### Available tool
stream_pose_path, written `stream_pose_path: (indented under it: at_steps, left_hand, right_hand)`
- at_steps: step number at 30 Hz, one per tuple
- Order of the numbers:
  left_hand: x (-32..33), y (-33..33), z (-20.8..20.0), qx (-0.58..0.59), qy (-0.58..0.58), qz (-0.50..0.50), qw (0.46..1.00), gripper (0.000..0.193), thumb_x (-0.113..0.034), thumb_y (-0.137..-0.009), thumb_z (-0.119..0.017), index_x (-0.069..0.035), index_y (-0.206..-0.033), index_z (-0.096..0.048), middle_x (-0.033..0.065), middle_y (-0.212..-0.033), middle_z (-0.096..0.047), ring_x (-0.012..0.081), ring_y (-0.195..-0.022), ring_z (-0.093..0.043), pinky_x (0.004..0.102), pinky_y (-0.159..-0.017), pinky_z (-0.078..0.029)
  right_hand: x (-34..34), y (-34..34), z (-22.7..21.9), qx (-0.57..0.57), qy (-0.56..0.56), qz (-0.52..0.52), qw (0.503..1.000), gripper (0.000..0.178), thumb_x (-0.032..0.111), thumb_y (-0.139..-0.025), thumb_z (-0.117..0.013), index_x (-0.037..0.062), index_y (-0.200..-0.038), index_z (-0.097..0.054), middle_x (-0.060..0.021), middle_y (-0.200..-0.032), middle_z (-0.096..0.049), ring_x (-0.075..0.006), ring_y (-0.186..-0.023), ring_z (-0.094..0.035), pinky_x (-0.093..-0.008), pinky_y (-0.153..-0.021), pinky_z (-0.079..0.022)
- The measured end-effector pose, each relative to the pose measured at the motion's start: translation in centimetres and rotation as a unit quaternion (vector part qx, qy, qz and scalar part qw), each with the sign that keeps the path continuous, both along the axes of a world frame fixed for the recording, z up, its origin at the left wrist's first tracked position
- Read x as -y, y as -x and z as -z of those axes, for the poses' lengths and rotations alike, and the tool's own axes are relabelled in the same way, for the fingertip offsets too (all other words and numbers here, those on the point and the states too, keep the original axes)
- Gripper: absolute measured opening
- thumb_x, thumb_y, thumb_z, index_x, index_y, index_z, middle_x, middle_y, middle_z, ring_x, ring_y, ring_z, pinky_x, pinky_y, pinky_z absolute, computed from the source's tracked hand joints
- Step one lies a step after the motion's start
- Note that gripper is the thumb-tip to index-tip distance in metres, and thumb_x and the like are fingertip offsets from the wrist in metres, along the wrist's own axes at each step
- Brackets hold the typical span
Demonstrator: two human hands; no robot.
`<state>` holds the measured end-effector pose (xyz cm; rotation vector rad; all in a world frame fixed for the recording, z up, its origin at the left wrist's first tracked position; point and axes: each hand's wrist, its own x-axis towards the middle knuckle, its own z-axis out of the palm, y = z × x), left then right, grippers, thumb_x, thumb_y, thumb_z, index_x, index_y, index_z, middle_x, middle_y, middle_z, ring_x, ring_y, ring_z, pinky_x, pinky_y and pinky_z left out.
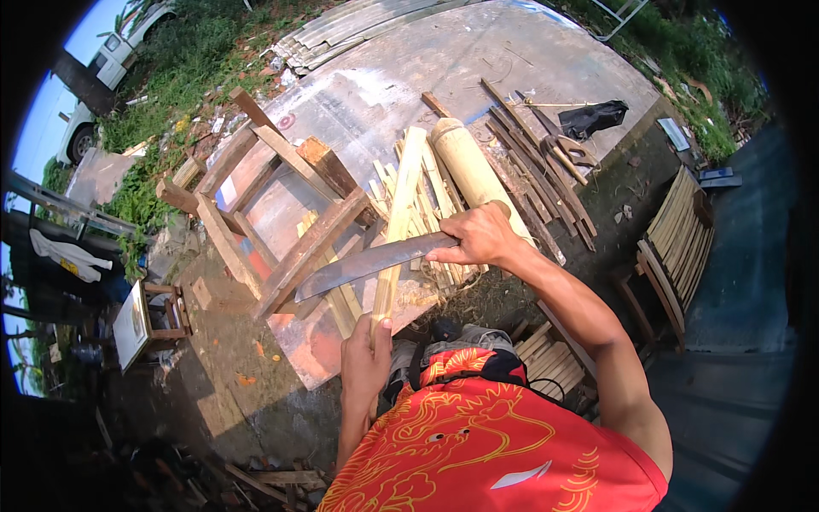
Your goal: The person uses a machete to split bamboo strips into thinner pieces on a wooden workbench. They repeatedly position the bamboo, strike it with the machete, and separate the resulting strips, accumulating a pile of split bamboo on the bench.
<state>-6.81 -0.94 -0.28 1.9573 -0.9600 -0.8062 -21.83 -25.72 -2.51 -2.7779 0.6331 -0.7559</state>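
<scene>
My left hand [365,363] is closed round the near end of a long, pale bamboo slat [404,192], which points away from me at a slight tilt. In my right hand [482,235] is a machete [358,266] with a broad dark blade. Its handle is hidden in the fist. The blade reaches leftward across the slat, touching or just above it; I cannot tell which. Behind the slat lie several split bamboo strips [439,183] and a thick bamboo pole [465,162], on a worn flat slab [367,102].
A rough wooden frame [299,260] stands left of the slat. Dark wood strips [537,171], a handsaw [576,152] and a black plastic bag [595,119] lie at the right. A slatted bamboo seat [678,239] stands farther right, and a small table [132,326] at the left.
</scene>
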Motion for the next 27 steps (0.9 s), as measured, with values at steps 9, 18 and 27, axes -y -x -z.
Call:
stream_pose_path:
  at_steps: [9,18,27]
  left_hand:
    - [0.9,-0.4,0.9,0.009,0.011,-0.019,1.000,0.031,-0.027,-0.104,-0.055,0.003,-0.100,-0.060,0.0149,-0.061,-0.057,0.0234,-0.054,-0.056,0.0395,-0.053,-0.043]
    - [1.8,-0.3,1.8,-0.030,-0.003,-0.045,0.999,0.028,-0.023,-0.105,-0.054,0.003,-0.111,-0.062,0.0111,-0.061,-0.055,0.0171,-0.053,-0.052,0.0358,-0.051,-0.042]
    - [2.0,-0.4,2.4,-0.056,0.043,-0.006,0.997,0.027,-0.024,-0.107,-0.050,0.001,-0.099,-0.059,0.0004,-0.059,-0.049,0.0083,-0.049,-0.045,0.0273,-0.046,-0.037]
  right_hand:
    - [-2.0,-1.2,0.7,-0.011,-0.029,-0.060,0.998,0.063,0.068,-0.084,-0.064,0.0081,-0.067,-0.062,-0.0119,-0.052,-0.058,-0.0346,-0.047,-0.061,-0.0453,-0.047,-0.048]
    - [-2.3,-2.1,0.0,-0.015,0.007,0.026,1.000,0.065,0.072,-0.084,-0.061,0.0093,-0.067,-0.066,-0.0123,-0.051,-0.059,-0.0335,-0.047,-0.062,-0.0441,-0.046,-0.048]
    - [-1.6,-2.0,1.6,-0.029,-0.039,0.005,0.999,0.067,0.073,-0.083,-0.061,0.0085,-0.067,-0.065,-0.0124,-0.050,-0.058,-0.0348,-0.048,-0.062,-0.0448,-0.045,-0.049]
